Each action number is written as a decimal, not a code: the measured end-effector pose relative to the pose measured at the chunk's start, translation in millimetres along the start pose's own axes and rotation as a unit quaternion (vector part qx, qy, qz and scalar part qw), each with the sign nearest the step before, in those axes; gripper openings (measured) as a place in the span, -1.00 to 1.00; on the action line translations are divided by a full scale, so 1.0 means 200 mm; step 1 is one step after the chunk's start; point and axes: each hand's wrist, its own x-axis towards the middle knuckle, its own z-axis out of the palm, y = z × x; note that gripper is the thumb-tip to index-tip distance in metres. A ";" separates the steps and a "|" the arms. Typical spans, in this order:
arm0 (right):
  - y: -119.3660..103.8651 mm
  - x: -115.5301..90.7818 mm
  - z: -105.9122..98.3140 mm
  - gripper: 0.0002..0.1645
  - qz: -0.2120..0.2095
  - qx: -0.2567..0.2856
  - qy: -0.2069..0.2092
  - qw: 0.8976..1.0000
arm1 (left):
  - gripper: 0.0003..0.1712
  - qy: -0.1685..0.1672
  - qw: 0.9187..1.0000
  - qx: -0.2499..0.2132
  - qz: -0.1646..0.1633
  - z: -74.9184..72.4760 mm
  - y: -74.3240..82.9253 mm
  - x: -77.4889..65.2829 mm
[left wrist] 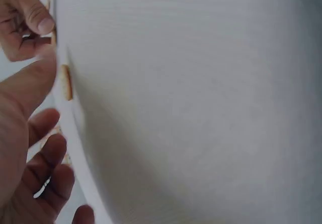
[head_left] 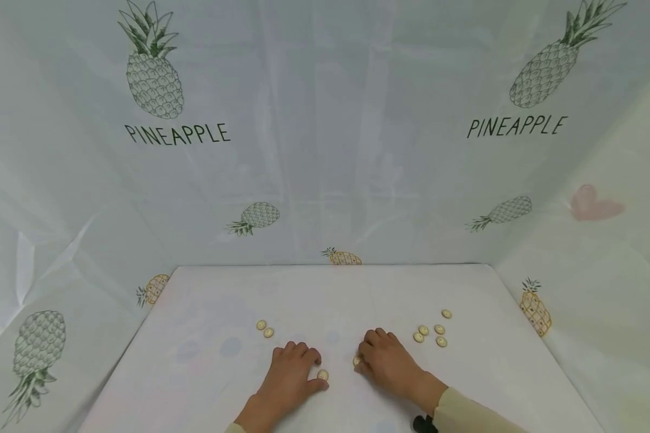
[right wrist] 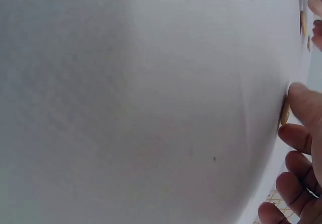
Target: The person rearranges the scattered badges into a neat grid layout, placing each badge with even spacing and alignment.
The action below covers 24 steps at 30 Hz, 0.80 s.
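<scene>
On the white table, my left hand [head_left: 289, 376] has its thumb and index finger spread around a small round tan disc [head_left: 322, 375]. In the left wrist view this disc [left wrist: 66, 83] lies on the cloth, with gaps to the thumb and the fingers. My right hand [head_left: 387, 361] pinches a second tan disc [head_left: 357, 361] at the table surface. The right wrist view has that disc [right wrist: 285, 111] between thumb and index fingertip, the other fingers curled below. Faint marks show on the discs' faces, too small to read.
Two more discs [head_left: 261, 325] lie beyond the left hand. Several others [head_left: 439, 329] are spread to the right of the right hand. A pineapple-printed curtain [head_left: 325, 150] rises behind the table [head_left: 216, 300] and along both sides. Some black object [head_left: 424, 424] is by the right sleeve.
</scene>
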 end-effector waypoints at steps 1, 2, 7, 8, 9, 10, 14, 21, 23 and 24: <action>0.00 0.00 0.00 -0.73 -0.001 -0.001 -0.001 1.000 | -0.55 0.000 1.000 -0.004 0.004 0.00 0.00 0.00; 0.00 0.00 0.00 -0.73 -0.003 0.002 -0.003 1.000 | -0.57 -0.002 1.000 -0.009 0.009 -0.01 0.01 0.00; -0.01 0.00 -0.02 -0.82 -0.026 0.022 0.009 0.999 | -0.70 -0.017 1.000 -0.019 0.013 -0.02 0.03 -0.01; -0.01 0.00 -0.02 -0.84 -0.029 0.023 0.016 0.999 | -0.72 -0.018 1.000 -0.019 0.011 -0.01 0.03 -0.01; -0.01 0.00 -0.02 -0.84 -0.031 0.021 0.023 0.999 | -0.73 -0.018 1.000 -0.019 0.008 -0.01 0.04 -0.01; -0.01 0.00 -0.01 -0.83 -0.031 0.017 0.027 0.999 | -0.74 -0.017 1.000 -0.018 0.006 -0.01 0.04 -0.01; 0.00 -0.02 -0.01 -0.77 -0.015 -0.001 0.024 1.000 | -0.73 -0.012 1.000 -0.019 0.002 -0.01 0.04 -0.01; 0.02 -0.03 0.00 -0.79 -0.014 -0.007 0.023 1.000 | -0.77 -0.005 1.000 -0.022 0.000 -0.02 0.04 -0.02; 0.02 -0.02 -0.01 -0.81 -0.018 -0.006 0.025 1.000 | -0.79 -0.006 1.000 -0.025 -0.003 -0.03 0.05 -0.02; 0.02 -0.02 -0.01 -0.81 -0.020 -0.006 0.025 0.999 | -0.79 -0.009 1.000 -0.028 -0.004 -0.03 0.05 -0.02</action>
